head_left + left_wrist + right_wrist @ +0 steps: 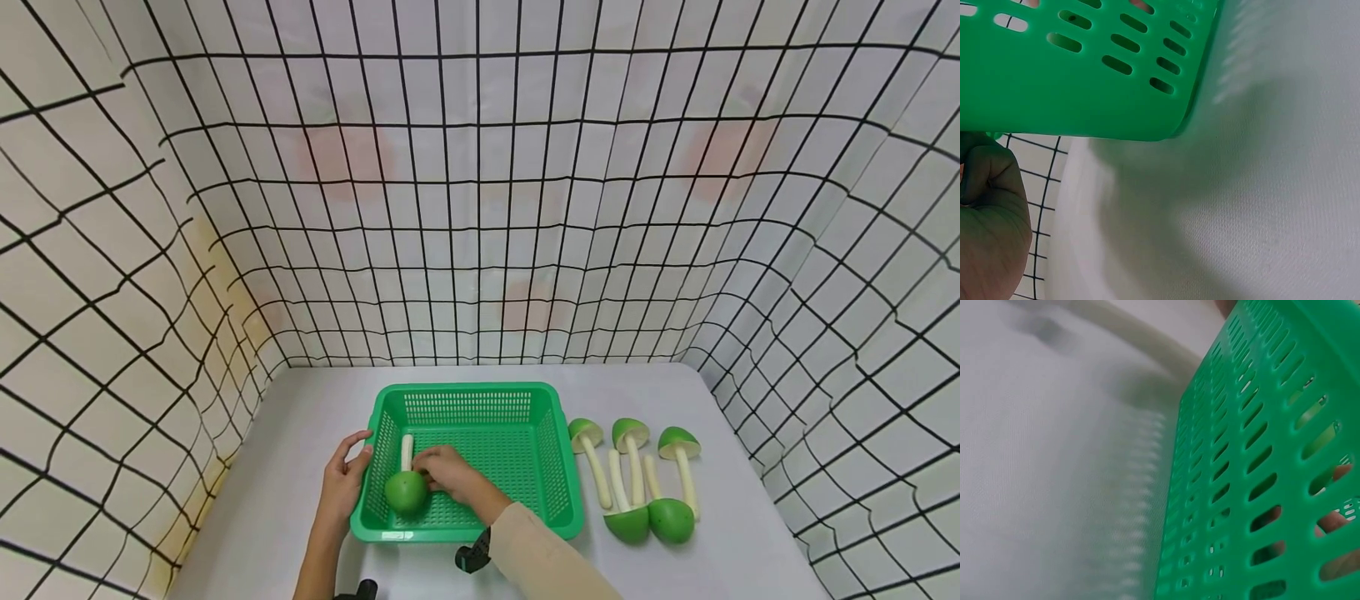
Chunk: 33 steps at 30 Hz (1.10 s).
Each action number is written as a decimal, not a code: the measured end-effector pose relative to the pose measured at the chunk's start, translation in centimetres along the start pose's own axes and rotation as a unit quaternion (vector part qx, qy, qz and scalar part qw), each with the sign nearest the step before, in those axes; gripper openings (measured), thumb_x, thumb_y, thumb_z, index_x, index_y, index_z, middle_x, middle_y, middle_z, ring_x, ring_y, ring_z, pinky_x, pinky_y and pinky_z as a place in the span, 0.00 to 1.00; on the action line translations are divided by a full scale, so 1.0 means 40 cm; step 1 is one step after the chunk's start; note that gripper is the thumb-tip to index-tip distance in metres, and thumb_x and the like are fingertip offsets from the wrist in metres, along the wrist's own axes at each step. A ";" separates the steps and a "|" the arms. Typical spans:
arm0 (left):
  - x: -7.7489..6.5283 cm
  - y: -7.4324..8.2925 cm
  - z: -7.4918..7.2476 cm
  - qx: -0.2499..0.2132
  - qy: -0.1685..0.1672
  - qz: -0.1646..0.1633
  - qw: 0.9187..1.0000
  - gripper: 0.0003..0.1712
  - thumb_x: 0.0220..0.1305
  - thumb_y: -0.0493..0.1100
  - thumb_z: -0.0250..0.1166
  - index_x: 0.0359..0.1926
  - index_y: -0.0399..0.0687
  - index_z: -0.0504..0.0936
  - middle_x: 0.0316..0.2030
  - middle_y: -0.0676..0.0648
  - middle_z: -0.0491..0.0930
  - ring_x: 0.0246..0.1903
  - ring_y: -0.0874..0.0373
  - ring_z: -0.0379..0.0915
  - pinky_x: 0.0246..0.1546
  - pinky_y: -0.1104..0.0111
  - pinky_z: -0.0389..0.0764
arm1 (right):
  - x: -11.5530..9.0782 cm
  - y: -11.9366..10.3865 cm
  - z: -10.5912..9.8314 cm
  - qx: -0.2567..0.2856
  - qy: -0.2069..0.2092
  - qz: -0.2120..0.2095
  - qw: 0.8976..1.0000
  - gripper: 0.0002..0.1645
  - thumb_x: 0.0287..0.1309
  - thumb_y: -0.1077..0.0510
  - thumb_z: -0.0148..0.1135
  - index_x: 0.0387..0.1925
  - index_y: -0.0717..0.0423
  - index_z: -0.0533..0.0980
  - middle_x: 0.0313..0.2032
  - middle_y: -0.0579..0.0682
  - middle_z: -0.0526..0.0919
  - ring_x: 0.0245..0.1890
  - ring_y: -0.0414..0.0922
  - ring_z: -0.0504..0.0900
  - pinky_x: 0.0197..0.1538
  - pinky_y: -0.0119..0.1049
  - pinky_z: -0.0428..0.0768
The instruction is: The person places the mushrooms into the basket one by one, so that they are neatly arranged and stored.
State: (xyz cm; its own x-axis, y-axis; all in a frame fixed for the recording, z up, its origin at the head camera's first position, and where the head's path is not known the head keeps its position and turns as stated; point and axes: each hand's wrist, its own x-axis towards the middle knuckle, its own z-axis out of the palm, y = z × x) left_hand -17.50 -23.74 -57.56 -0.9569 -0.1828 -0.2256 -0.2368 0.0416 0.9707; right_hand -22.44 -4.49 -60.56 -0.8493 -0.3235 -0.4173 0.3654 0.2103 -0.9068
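Note:
A green-capped mushroom with a white stem [407,454] lies in the left part of the green plastic basket [468,536], its cap towards me and its stem pointing away. My right hand [453,477] reaches into the basket and pinches this mushroom from its right side, where cap and stem meet. At the basket's left rim my left hand [345,482] grips the edge with curled fingers. In the left wrist view, the left hand [991,219] shows beside the basket wall [1079,103]. Through the slotted wall [1235,462] in the right wrist view, only bits of the right fingers [1332,523] show.
Several more green-capped mushrooms [671,521] lie on the white table [750,558] right of the basket, in two rows with stems crossing between. A black wire grid [480,229] over white cloth encloses the table at the back and sides.

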 end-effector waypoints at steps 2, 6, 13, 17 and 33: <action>0.007 -0.013 -0.001 0.000 0.001 -0.002 1.000 0.24 0.80 0.51 0.56 0.71 0.53 0.70 0.49 0.33 0.86 0.38 0.51 0.85 0.35 0.63 0.86 | 0.000 0.001 0.000 0.002 0.003 -0.001 1.000 0.17 0.68 0.60 0.58 0.53 0.65 0.80 0.46 0.55 0.83 0.40 0.45 0.81 0.43 0.39 0.84; 0.015 -0.027 -0.002 -0.004 0.000 -0.005 1.000 0.24 0.79 0.51 0.57 0.71 0.53 0.71 0.47 0.34 0.86 0.36 0.52 0.85 0.34 0.63 0.86 | -0.004 0.001 -0.002 -0.004 0.010 -0.005 1.000 0.17 0.70 0.60 0.57 0.54 0.65 0.80 0.45 0.55 0.83 0.40 0.45 0.81 0.44 0.39 0.84; 0.028 -0.044 -0.001 -0.002 -0.001 -0.006 1.000 0.24 0.79 0.51 0.57 0.71 0.55 0.70 0.48 0.33 0.86 0.37 0.49 0.86 0.35 0.62 0.87 | -0.021 -0.003 -0.026 -0.004 0.030 -0.031 0.999 0.16 0.73 0.58 0.57 0.54 0.65 0.79 0.47 0.58 0.83 0.42 0.49 0.84 0.47 0.43 0.86; 0.038 -0.064 -0.002 0.010 0.011 0.000 1.000 0.25 0.77 0.57 0.58 0.70 0.59 0.71 0.47 0.36 0.87 0.35 0.54 0.84 0.34 0.65 0.85 | -0.025 0.000 -0.048 -0.001 0.022 -0.041 0.999 0.17 0.73 0.58 0.57 0.56 0.64 0.78 0.50 0.61 0.82 0.42 0.50 0.85 0.49 0.47 0.85; 0.037 -0.071 -0.002 0.025 0.022 0.009 0.999 0.27 0.75 0.62 0.59 0.69 0.61 0.73 0.47 0.39 0.87 0.37 0.55 0.84 0.35 0.65 0.85 | -0.064 -0.004 -0.117 -0.047 0.001 -0.104 0.994 0.26 0.72 0.53 0.62 0.61 0.68 0.74 0.50 0.61 0.82 0.49 0.61 0.84 0.53 0.53 0.84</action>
State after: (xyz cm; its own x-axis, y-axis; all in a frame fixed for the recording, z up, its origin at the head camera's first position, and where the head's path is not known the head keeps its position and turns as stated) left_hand -18.22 -24.21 -60.63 -0.9533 -0.2241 -0.2024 -0.2280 0.0946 0.9691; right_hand -22.12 0.63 -59.08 -0.9037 -0.3661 -0.2219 0.1458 0.2243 -0.9636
